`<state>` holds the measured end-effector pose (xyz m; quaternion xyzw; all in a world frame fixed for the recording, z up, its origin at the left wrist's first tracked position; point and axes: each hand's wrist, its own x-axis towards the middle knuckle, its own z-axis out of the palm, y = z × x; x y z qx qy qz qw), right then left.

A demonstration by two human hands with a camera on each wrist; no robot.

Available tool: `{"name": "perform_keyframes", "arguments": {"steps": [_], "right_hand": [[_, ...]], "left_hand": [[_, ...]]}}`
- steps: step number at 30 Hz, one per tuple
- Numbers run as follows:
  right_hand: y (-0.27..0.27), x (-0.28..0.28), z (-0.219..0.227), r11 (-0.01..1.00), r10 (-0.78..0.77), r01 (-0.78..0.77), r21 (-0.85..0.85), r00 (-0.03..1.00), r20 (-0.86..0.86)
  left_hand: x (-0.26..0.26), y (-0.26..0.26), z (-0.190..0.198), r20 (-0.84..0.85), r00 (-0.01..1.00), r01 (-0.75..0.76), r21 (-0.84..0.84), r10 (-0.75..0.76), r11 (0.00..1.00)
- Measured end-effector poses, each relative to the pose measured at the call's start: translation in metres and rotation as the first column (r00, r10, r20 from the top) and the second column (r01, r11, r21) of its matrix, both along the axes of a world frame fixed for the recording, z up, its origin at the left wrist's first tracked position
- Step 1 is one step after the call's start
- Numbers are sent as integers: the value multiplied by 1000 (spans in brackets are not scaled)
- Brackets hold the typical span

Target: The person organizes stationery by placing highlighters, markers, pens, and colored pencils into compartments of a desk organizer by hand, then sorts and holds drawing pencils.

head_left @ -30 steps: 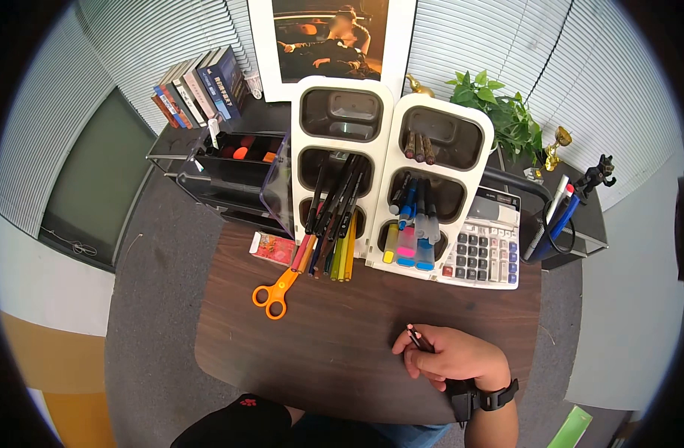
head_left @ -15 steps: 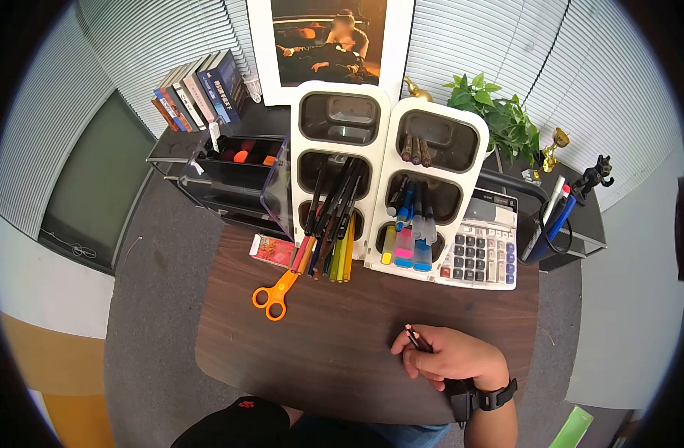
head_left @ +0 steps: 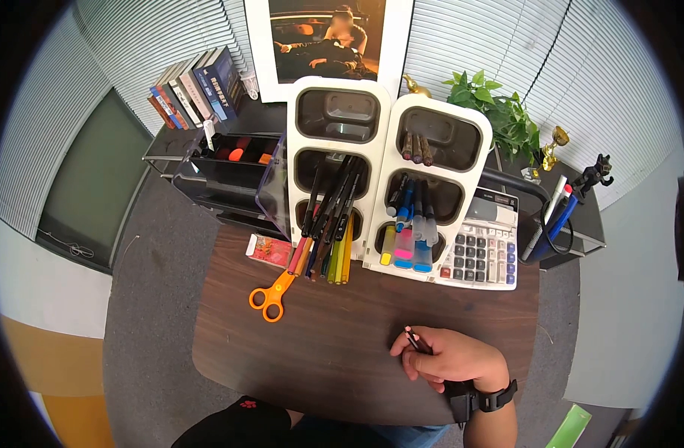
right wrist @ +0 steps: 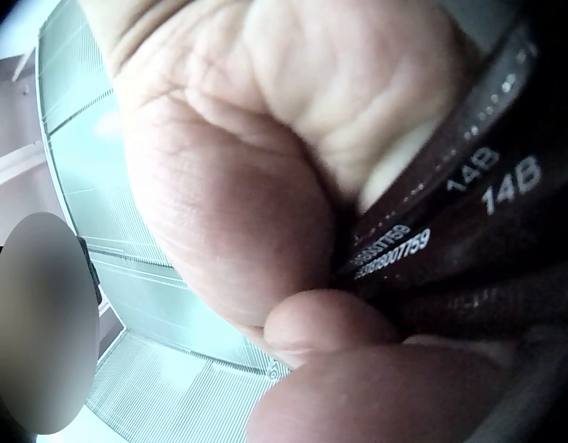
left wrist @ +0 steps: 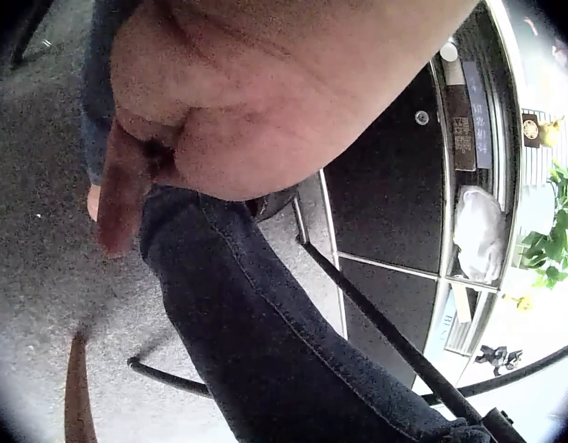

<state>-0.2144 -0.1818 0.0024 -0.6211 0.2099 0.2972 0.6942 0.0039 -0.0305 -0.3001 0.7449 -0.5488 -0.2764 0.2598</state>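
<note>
Low over the right front of the dark wooden desk, my right hand (head_left: 457, 355) has its fingers curled round dark pencils (head_left: 417, 340). In the right wrist view, the brown-black pencils (right wrist: 506, 198) carry the marking "14B" and lie between the palm and fingers. My left hand (left wrist: 238, 111) is outside the head view; its own wrist view shows it beside denim-clad legs, one finger or thumb hanging down and nothing visibly held. Other fingers are mostly hidden. Orange scissors (head_left: 272, 296) lie on the desk, left of the right hand.
Two white organizers (head_left: 390, 172) hold black pens, coloured pencils, highlighters and markers. A calculator (head_left: 480, 257) sits at the right, near a mesh pen cup (head_left: 537, 243). Left are a red box (head_left: 268, 251) and a black drawer unit (head_left: 226, 179); books and a plant stand behind.
The head view has shifted slightly. My right hand keeps its grip on the dark pencils in the same place, and no object has visibly moved on the desk.
</note>
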Motion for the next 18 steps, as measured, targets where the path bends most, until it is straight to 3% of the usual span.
{"name": "perform_keyframes", "arguments": {"steps": [18], "right_hand": [[-1, 0, -2, 1000, -1, 1, 16, 1000, -1]], "left_hand": [[-12, 9, -9, -37, 999, 16, -1, -16, 1000]]}}
